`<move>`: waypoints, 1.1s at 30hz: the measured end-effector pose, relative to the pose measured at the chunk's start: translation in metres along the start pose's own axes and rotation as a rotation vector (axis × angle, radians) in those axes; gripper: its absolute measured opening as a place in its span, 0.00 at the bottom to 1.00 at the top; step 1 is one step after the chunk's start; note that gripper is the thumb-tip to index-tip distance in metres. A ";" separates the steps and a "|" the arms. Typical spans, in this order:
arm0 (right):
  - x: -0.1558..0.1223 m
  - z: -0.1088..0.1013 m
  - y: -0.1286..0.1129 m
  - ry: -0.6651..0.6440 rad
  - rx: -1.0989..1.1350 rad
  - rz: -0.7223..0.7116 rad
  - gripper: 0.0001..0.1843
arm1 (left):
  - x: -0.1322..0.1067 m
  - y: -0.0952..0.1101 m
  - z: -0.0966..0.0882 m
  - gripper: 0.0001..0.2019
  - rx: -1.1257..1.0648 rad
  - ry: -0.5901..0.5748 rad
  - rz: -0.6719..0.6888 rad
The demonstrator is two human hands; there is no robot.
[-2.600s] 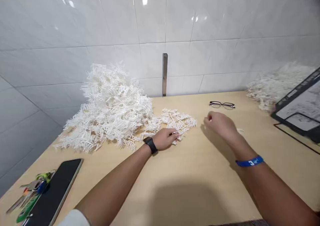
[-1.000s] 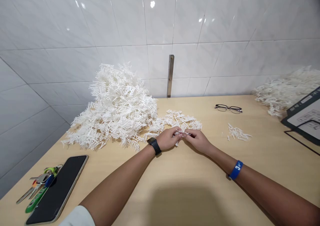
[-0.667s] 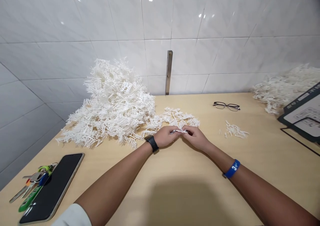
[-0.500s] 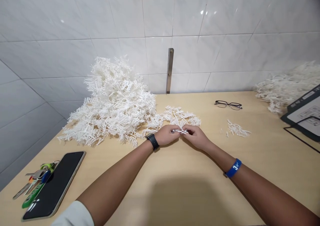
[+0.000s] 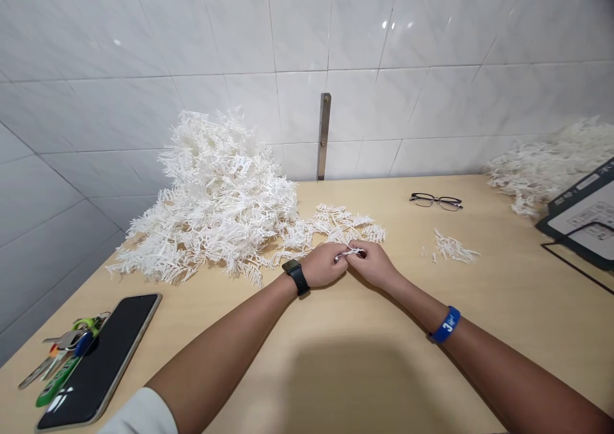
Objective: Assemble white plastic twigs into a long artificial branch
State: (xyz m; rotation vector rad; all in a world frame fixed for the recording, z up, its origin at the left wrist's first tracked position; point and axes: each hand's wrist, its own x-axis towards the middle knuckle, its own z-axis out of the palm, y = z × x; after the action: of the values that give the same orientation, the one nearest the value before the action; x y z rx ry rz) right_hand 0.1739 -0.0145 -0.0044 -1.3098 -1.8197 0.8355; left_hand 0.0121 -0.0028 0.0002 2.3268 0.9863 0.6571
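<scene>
Together, your left hand (image 5: 325, 265) and right hand (image 5: 373, 265) pinch white piece (image 5: 354, 252) between them, both curled closed; most of it hidden in grip. White pile (image 5: 215, 210) beyond, leftward; dark-bordered board (image 5: 582, 220) cut off at right edge.

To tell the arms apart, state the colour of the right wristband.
The right wristband is blue with white markings; see the head view.
</scene>
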 end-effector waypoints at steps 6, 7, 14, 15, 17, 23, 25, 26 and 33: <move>0.004 -0.011 0.005 -0.111 0.048 -0.040 0.06 | -0.004 0.007 -0.003 0.09 0.029 -0.004 0.029; 0.004 -0.015 0.006 -0.166 0.071 -0.053 0.06 | -0.004 0.007 -0.004 0.10 0.010 -0.005 0.035; -0.003 -0.031 0.002 -0.461 0.112 -0.055 0.09 | -0.005 0.003 -0.005 0.16 -0.013 0.142 -0.042; -0.005 -0.031 0.001 -0.488 0.114 -0.052 0.09 | -0.004 0.003 -0.005 0.16 -0.002 0.168 -0.033; -0.008 -0.028 -0.002 -0.518 0.103 -0.044 0.08 | -0.004 0.003 -0.005 0.14 0.003 0.199 0.002; -0.010 -0.022 -0.005 -0.421 0.037 -0.015 0.11 | -0.008 0.010 -0.007 0.14 -0.067 0.481 -0.021; -0.008 -0.024 -0.005 -0.359 0.089 -0.030 0.13 | -0.010 0.014 -0.010 0.12 0.000 0.653 -0.048; -0.007 -0.024 -0.004 -0.328 0.119 -0.031 0.14 | -0.011 0.016 -0.011 0.10 0.036 0.703 -0.052; -0.003 -0.023 0.002 -0.174 0.171 -0.051 0.17 | -0.016 0.024 -0.006 0.13 0.067 0.339 0.045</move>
State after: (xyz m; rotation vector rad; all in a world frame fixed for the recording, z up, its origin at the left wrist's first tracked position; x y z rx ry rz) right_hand 0.1950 -0.0149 0.0054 -1.1070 -1.8600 1.0803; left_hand 0.0108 -0.0273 0.0157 2.3479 1.1188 1.0773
